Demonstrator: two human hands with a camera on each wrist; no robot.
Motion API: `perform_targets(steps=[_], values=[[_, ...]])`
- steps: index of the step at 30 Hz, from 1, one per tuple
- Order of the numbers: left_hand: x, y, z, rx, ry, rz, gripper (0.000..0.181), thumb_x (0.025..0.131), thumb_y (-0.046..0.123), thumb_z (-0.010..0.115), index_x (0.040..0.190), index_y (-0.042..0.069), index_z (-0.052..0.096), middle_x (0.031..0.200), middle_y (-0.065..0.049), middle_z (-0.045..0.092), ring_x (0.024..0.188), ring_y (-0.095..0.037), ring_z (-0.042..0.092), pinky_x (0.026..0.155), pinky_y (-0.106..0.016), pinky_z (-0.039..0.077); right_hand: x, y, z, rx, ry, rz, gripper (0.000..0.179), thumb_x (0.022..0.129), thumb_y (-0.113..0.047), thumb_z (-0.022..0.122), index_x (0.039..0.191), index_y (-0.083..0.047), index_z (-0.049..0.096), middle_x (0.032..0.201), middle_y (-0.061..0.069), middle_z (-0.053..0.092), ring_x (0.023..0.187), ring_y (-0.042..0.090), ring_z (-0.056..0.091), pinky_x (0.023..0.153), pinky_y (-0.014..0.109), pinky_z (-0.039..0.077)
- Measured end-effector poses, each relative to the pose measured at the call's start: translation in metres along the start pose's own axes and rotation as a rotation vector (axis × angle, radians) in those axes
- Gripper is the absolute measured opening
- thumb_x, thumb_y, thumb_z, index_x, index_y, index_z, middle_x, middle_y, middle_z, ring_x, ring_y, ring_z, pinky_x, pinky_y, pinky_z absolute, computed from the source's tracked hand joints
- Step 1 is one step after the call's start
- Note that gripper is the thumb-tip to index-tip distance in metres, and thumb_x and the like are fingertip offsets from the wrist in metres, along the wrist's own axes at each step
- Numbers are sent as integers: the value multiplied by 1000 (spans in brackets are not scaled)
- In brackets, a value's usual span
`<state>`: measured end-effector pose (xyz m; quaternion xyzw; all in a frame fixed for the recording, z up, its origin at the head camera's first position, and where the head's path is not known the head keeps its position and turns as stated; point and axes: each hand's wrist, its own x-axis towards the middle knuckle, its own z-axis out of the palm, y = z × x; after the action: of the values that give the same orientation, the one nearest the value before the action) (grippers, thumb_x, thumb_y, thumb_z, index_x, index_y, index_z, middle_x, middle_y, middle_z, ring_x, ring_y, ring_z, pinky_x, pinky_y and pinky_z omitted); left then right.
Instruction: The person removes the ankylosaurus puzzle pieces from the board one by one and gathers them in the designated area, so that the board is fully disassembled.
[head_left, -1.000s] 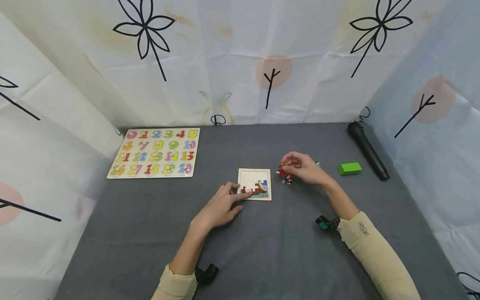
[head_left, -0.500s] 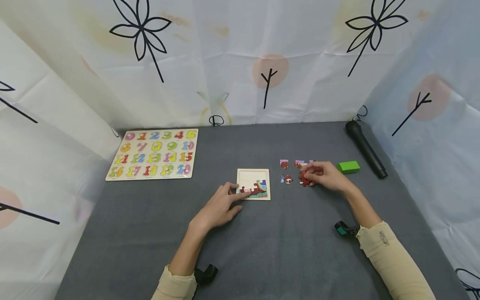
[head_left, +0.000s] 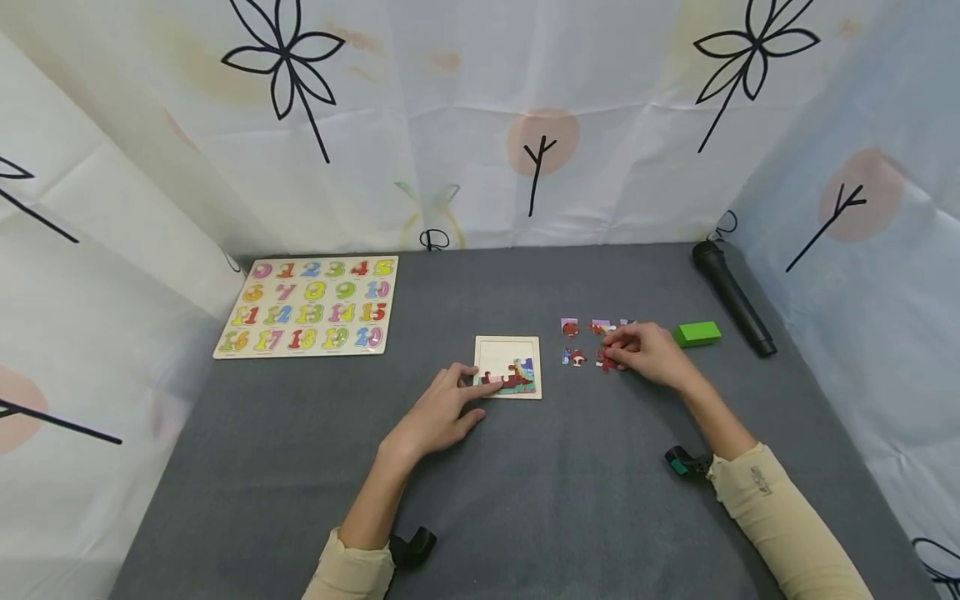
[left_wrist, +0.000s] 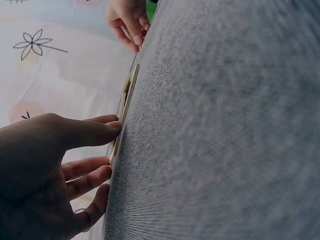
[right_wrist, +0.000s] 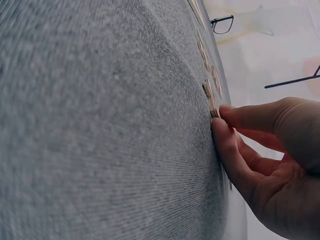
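Note:
A small square wooden puzzle tray lies mid-table, with joined colourful puzzle pieces in its lower right part. My left hand rests at its left side, fingers mostly straight, one fingertip touching the joined pieces. In the left wrist view, the thumb and fingers meet the tray's edge. To the right, my right hand pinches a red puzzle piece between thumb and forefinger, down at the cloth. Loose pieces lie around it, some partly hidden behind the hand. The right wrist view shows the thumb and forefinger meeting at a piece.
A number puzzle board lies at the back left. Just past my right hand is a green block, with a black microphone farther right. Grey cloth covers the table, and patterned curtains stand behind and beside it.
My right hand has moved right from the left-hand loose pieces, carrying the red puzzle piece, and uncovered those pieces. Over the last half second it barely shifts. My left hand stays on the tray.

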<state>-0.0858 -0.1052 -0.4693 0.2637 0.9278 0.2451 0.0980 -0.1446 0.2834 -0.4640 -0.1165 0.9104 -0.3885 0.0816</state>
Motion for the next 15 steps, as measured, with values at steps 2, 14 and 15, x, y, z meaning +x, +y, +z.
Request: perform_targets(steps=[2,14,15], values=[[0,0,0,-6,6,-4,48,104,17,74,151,25,67,153,-19,54,125,-35,56,105,-53,51,0,-3,1,-18,15,-2,20,101,-9,76,116,4,78,96,18,80,70,5,73,65,22,55],[4,14,6,102,33,-5,51,104,25,75,153,28,64,155,-14,54,129,-35,56,100,-57,55,25,-44,37,122,-97,-93,18,98,-8,80,112,3,79,92,16,78,71,16,72,66,25,57],[5,16,7,118,32,1,51,104,26,75,154,29,63,157,-12,53,129,-35,56,98,-56,55,27,-49,41,125,-113,-105,20,97,-8,81,113,4,79,93,16,78,71,16,72,67,26,57]])
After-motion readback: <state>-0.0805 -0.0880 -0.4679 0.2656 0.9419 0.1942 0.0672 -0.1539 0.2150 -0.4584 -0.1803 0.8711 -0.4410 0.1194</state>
